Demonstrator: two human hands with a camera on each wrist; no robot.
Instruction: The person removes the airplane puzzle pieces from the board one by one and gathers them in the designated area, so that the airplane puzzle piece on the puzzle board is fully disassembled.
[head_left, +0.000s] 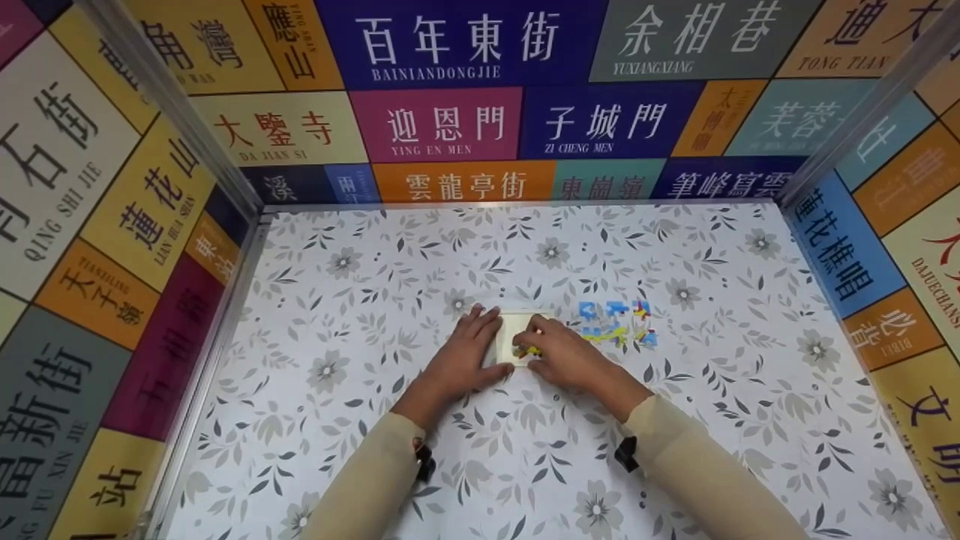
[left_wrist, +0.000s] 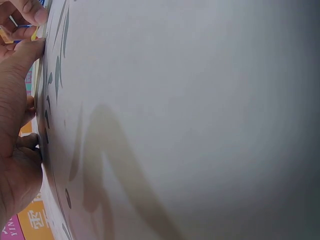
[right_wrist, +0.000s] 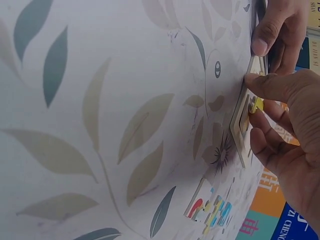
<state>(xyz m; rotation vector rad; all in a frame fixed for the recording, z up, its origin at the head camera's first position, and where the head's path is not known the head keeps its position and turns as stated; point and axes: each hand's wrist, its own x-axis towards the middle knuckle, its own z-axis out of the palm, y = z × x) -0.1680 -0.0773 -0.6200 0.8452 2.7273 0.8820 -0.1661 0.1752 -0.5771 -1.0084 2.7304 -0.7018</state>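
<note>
A shallow pale puzzle tray [head_left: 509, 330] lies flat in front of the person. Against its left side rests the left hand [head_left: 463, 356], its fingers spread towards the upper edge and its thumb at the lower edge. Over the tray, the right hand [head_left: 571, 358] pinches a small yellow jigsaw piece [right_wrist: 258, 104] between thumb and fingers. The right wrist view shows this piece just above the tray's recess, partly covered by fingertips. To the right lie several loose jigsaw pieces [head_left: 617, 307] in blue, yellow, red and white. Much of the tray's inside is hidden by the right hand.
A white cloth with grey flowers and leaves covers the table [head_left: 420, 255]. Colourful panels with Chinese lettering [head_left: 450, 124] stand along the back and both sides. Black wrist devices [head_left: 627, 453] show at both sleeve cuffs.
</note>
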